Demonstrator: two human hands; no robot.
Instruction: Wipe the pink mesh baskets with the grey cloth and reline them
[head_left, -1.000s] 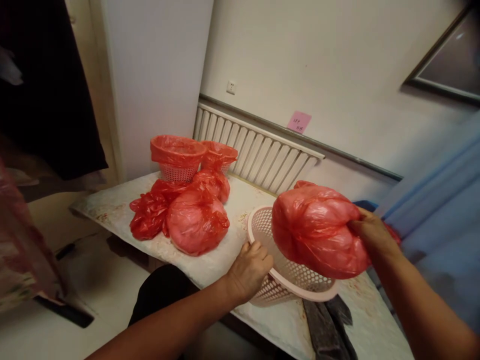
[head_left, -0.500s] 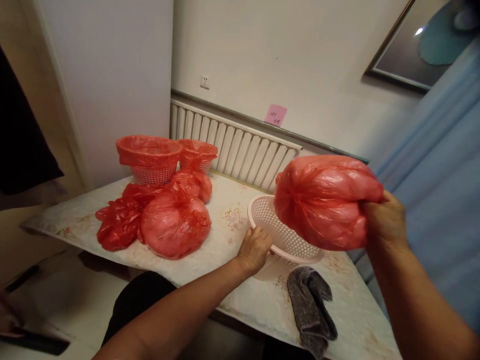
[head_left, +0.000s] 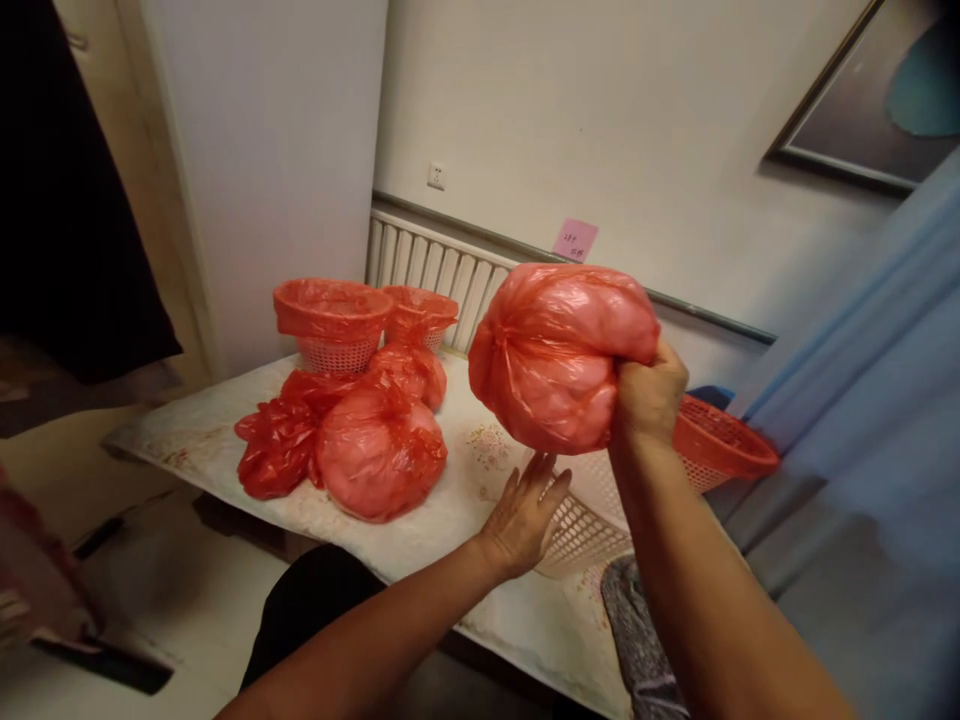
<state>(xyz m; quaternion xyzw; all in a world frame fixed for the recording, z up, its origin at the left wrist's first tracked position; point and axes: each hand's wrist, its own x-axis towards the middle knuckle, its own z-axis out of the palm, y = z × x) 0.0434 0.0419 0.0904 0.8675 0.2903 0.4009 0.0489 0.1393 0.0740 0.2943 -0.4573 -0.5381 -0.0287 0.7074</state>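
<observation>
My right hand [head_left: 651, 392] grips a full red plastic bag [head_left: 562, 355] and holds it up over the table. Just below it, my left hand [head_left: 525, 515] has its fingers spread beside a white mesh basket [head_left: 585, 530], whose far part is hidden by the bag and my right arm. Whether the fingertips touch the basket or the bag is hard to tell. Left of my hands, a round full red bag [head_left: 381, 452] lies on the table, with a crumpled dark red bag [head_left: 274, 450] beside it and a smaller red bag [head_left: 411, 372] behind.
Two mesh baskets lined with red plastic, one larger [head_left: 334, 320] and one smaller [head_left: 424, 315], stand at the back left of the table [head_left: 180, 425]. A grey cloth [head_left: 637, 630] lies near the front edge. Behind my right arm is a red basket [head_left: 720, 445], next to a blue curtain [head_left: 847, 430].
My right hand has moved left with the red bag. My left hand has let go of the white basket's rim and spread its fingers. The red basket at the right has come into view.
</observation>
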